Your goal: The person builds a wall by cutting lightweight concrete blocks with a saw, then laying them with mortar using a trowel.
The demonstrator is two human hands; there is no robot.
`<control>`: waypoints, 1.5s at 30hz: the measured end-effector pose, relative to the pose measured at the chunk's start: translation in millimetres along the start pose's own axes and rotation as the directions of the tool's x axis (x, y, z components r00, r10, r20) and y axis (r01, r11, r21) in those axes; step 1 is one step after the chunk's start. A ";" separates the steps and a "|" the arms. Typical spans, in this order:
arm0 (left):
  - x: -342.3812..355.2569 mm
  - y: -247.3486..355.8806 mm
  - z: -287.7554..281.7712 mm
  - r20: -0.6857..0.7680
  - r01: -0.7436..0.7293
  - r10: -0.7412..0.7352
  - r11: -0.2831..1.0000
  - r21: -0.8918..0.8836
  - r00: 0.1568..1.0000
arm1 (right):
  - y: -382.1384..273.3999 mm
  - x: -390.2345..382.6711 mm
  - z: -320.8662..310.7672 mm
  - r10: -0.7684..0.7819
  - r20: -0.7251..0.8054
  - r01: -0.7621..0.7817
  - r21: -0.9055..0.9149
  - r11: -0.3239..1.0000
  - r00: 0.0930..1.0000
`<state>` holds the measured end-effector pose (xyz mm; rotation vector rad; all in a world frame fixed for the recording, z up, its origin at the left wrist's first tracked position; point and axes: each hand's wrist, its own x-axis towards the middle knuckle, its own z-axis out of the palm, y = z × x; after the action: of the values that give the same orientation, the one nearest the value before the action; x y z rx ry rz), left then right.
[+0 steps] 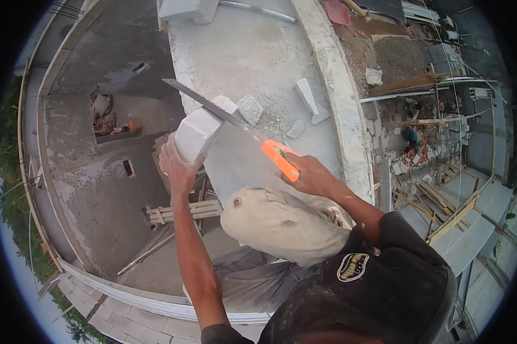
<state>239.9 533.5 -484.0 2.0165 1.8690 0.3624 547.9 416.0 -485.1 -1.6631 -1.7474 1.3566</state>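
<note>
My left hand [178, 169] is wrapped around the lower left end of a pale aerated concrete block [196, 135], which juts over the left edge of the slab. In my right hand [313, 176] is the orange handle of a handsaw [278, 159]. The saw's toothed blade lies across the block, its tip pointing up and left. Whether the teeth have cut in cannot be made out. Just beyond the blade, a small block offcut [250, 109] rests on the slab among white crumbs. My bent knee in beige trousers [276, 221] is close below the saw.
More offcuts, including a wedge-shaped piece [307, 94], lie on the concrete slab [253, 51]. A raised rim [341, 97] borders its right side. Left of the slab is a drop into a walled room with bamboo poles [184, 212]. Far below right, a person [410, 137] works among rubble.
</note>
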 end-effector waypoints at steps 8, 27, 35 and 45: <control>-7.8 -9.3 6.0 -0.036 -0.064 0.067 0.995 0.078 0.997 | 39.7 17.8 16.4 0.037 -0.220 -0.071 -0.146 0.987 0.975; -26.5 42.0 -41.3 0.199 -0.270 0.227 0.936 0.226 0.953 | -114.3 -6.3 -37.7 -0.377 -0.041 0.279 -0.599 0.750 0.925; -156.7 107.2 -198.7 0.227 -0.195 0.138 0.948 0.253 0.964 | -259.6 -47.3 4.1 -0.429 0.251 0.481 -0.644 0.595 0.868; -272.5 193.0 -387.5 0.323 -0.046 -0.035 0.969 0.241 0.946 | -418.8 -170.5 -54.1 -0.425 0.557 0.678 -0.398 0.618 0.714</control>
<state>224.2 287.5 -35.8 2.0838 1.7674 -0.2053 399.1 348.6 -59.9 -0.8656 -2.8591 0.9335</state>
